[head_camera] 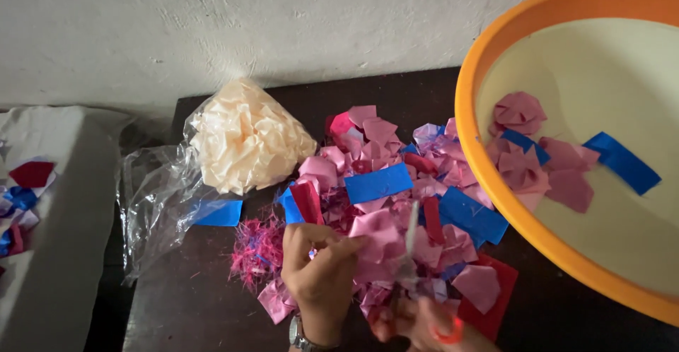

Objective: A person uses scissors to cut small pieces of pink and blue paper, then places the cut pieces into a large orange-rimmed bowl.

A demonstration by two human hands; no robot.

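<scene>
- At nine o'clock, clear bag (159,203) of cream ribbon flowers (244,143).
- Left hand (318,274) pinching pink fabric piece (378,235), centre of scrap pile (403,196).
- Right hand (424,324) closed round scissors (410,253); best cut with fabric taut, fingertips clear of blades.
- At two o'clock, orange-rimmed basin (495,189).

Fabric scraps (396,182): thin woven cloth in pink, blue and red, matt, with frayed thread edges. Scissors (414,253): bright metal blades, glossy orange plastic handle loop. Basin (481,76): smooth moulded plastic, orange rim, cream interior with a slight sheen. Bag (159,196): clear, crinkled plastic film holding glossy cream satin pieces (244,140). Table (198,302): dark, matt surface. Wall (212,20): rough whitewashed plaster.
</scene>
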